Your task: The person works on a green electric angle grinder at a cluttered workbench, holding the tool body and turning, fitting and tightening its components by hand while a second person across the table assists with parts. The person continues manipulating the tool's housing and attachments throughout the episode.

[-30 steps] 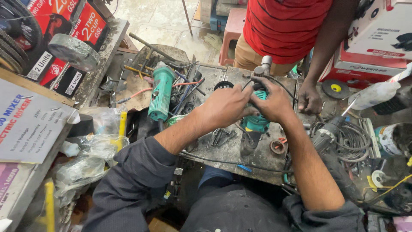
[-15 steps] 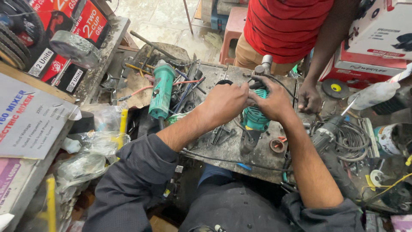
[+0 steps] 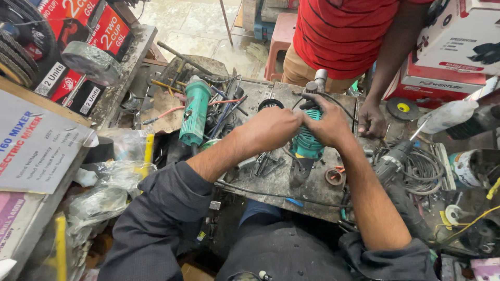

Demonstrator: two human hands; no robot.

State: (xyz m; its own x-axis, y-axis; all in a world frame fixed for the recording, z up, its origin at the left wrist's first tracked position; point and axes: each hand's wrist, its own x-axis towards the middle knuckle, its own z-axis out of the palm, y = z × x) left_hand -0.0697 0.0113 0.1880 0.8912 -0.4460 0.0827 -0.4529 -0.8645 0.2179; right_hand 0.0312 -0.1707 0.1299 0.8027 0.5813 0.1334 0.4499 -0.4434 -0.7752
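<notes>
Left hand (image 3: 273, 127) and right hand (image 3: 328, 125) both clamped on teal power tool (image 3: 306, 143), upright on cluttered workbench (image 3: 312, 184)

Tabletop (image 3: 312, 195) crowded, little bare room. Both hands meet mid-tabletop: left hand (image 3: 273, 127) and right hand (image 3: 329, 125) clasp the green power tool (image 3: 306, 143), blocking the centre. Left of them a second green tool (image 3: 195, 112) lies lengthwise amid a heap of screwdrivers and rods (image 3: 224, 106); no clear path there. Loose bits (image 3: 265, 164) scatter just under the left hand. A thin black cable (image 3: 271, 193) crosses the near edge. Right side shut in by coiled cable (image 3: 416, 169) and another person's hand (image 3: 371, 120) resting on the far right edge. Only open strip: bare grey patch near the front edge, between the cable and the tool's tail.
</notes>
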